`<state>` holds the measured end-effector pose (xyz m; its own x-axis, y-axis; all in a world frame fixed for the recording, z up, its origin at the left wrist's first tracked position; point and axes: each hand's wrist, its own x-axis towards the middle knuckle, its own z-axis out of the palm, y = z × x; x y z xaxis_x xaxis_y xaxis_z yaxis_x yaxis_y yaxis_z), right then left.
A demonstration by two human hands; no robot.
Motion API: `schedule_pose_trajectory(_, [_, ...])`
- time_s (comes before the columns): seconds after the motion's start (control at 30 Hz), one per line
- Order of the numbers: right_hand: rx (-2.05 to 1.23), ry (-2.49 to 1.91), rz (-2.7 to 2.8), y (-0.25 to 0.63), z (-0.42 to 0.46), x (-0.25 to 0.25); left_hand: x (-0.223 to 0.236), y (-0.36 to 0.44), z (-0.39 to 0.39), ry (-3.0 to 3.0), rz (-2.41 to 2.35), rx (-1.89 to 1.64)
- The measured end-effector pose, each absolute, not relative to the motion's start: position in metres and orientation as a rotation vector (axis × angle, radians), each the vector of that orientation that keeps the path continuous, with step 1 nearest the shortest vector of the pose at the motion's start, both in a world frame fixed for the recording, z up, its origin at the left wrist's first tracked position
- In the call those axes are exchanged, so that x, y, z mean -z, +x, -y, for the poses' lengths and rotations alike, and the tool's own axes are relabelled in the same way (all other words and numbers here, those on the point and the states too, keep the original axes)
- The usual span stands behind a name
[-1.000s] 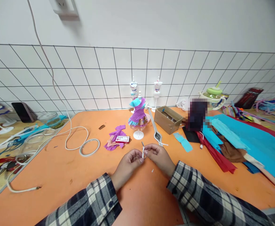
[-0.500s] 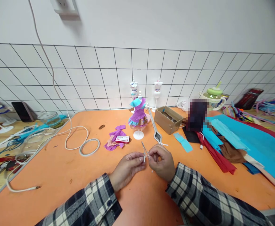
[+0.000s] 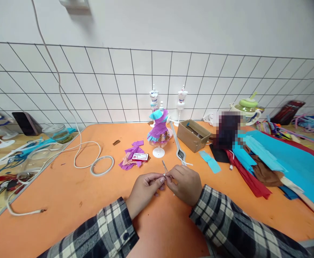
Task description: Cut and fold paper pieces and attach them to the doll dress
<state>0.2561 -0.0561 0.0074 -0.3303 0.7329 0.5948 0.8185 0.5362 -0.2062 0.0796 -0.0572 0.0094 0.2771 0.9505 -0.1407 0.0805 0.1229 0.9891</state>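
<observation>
1. White piece (image 3: 164,175): located between the fingertips of both hands, in front of the person, near the middle of the orange table (image 3: 97,193).
2. Appearance of piece: plain white, small, thin. Only a tiny pale bit shows at the fingers; the remainder is covered, so full length and shape cannot be told.
3. Left hand (image 3: 144,190): thumb and forefinger pinching the white piece; other fingers curled below.
4. Right hand (image 3: 186,182): thumb and forefinger pinching at the same spot, fingers bent inward. Fingertips of the two hands meet, or nearly so; exact contact cannot be told.
5. Pointed tip (image 3: 164,164): slim, grey, slanting up and away just beyond the right fingertips. Its lower end is hidden; cannot tell whether it is gripped.
6. Beyond the hands: a purple dress (image 3: 159,125) with ruffled blue and brown hem, on a small white stand (image 3: 158,152).
7. Left of the stand: a red-and-white box (image 3: 140,157) on purple scraps (image 3: 124,165).
</observation>
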Motion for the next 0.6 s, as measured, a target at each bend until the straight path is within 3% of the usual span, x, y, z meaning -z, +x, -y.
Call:
schedule_pose_trajectory(0.27, [0.394,-1.092,2.185,0.2540,0.0595,-0.0084,-0.0078,0.0805,0.0552,1.336,-1.135,-0.925])
schedule_pose_trajectory(0.6, [0.176,-1.109,2.140,0.2499,0.0623,-0.0052,-0.0023,0.0788,0.0558,1.321,-1.119,-0.962])
